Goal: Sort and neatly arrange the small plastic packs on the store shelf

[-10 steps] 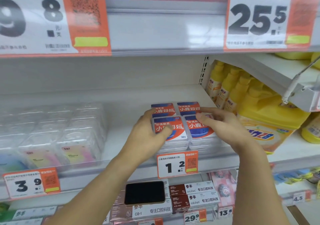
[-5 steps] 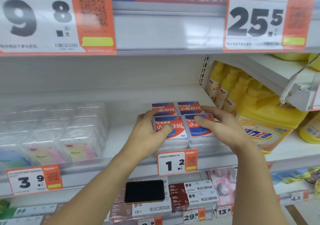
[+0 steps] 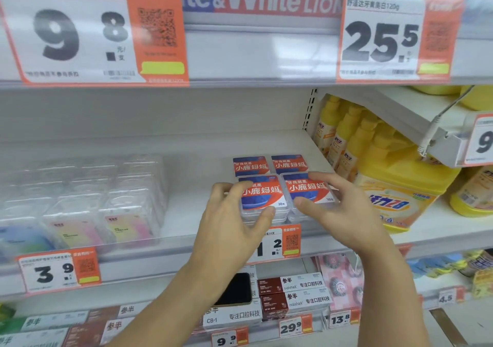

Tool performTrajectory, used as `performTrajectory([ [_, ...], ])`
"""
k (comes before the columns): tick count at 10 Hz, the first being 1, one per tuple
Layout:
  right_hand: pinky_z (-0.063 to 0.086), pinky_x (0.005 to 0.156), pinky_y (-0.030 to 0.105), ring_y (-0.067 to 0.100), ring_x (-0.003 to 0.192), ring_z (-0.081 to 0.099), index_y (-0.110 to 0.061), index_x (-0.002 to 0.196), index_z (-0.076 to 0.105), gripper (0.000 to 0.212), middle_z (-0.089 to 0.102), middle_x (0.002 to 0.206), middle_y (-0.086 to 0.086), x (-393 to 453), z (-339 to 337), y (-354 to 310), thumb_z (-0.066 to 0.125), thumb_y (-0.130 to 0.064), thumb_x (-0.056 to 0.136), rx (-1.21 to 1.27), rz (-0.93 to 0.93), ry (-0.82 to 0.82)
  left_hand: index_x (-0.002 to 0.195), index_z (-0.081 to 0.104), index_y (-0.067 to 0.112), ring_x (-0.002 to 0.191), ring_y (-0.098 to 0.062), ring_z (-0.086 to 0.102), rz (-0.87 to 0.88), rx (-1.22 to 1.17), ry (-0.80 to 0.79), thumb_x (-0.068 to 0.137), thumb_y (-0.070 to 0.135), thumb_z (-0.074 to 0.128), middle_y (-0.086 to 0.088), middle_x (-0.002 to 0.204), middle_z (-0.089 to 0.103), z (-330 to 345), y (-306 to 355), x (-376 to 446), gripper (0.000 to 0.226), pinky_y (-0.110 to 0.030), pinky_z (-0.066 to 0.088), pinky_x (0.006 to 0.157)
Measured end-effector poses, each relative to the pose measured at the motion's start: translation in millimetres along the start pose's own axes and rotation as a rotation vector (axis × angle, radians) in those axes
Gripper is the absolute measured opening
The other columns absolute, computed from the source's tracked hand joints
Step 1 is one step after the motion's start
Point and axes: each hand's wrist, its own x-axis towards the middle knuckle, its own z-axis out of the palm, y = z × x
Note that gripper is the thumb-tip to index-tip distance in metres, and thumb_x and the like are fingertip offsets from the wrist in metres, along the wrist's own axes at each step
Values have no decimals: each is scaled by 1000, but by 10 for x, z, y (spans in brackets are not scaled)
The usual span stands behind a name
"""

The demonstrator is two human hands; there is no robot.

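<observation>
Four packs (image 3: 262, 192) sit mid-shelf (image 3: 186, 213) in a square. Left hand (image 3: 234, 221) and right hand (image 3: 338, 213) lie open against the near pair's sides. They look light, rigid, slippery; best squeezed by the sidewalls.

Both hands (left hand (image 3: 234, 221), right hand (image 3: 344, 213)) flank front packs (image 3: 285, 194).

Bright, even shop light falls from above, leaving only faint shadows under the hands. The near price tags (image 3: 80, 34) along the top edge are soft and smeared, and the shelf lines bow with wide-angle distortion. The clear boxes (image 3: 80, 200) at left are hazy, with pale glare on their plastic
</observation>
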Motion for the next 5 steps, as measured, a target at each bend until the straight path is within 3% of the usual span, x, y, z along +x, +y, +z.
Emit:
performTrajectory([
  [1, 50, 102, 38, 1, 115, 61, -32, 127, 62, 62, 65, 126, -15, -5, -14, 1, 83, -46, 70, -3, 13, -23, 133, 46, 34, 106, -4, 55, -5, -29, 15, 83, 51, 67, 13, 128, 43, 29, -8, -31, 57, -19, 52, 88],
  [3, 52, 100, 41, 3, 111, 63, -30, 127, 62, 60, 66, 124, -15, -8, -2, 0, 83, -42, 73, 9, 18, -17, 135, 45, 33, 110, -7, 56, -23, -60, 11, 83, 48, 68, 12, 129, 43, 12, 7, -42, 59, -21, 53, 90],
  [4, 51, 101, 40, 2, 111, 62, -29, 130, 60, 61, 65, 124, -15, -33, 17, -24, 82, -41, 75, 4, 16, -21, 137, 43, 34, 110, -7, 56, -30, -70, -9, 84, 47, 68, 12, 130, 42, 5, 14, -45, 60, -14, 48, 86],
  [5, 45, 104, 36, 4, 121, 54, -32, 137, 53, 69, 58, 132, -14, -88, 20, -67, 78, -51, 76, 51, 21, 106, 141, 34, 36, 101, 1, 50, -54, -116, -22, 85, 46, 67, 15, 128, 38, -60, 61, -65, 66, -1, 38, 70],
])
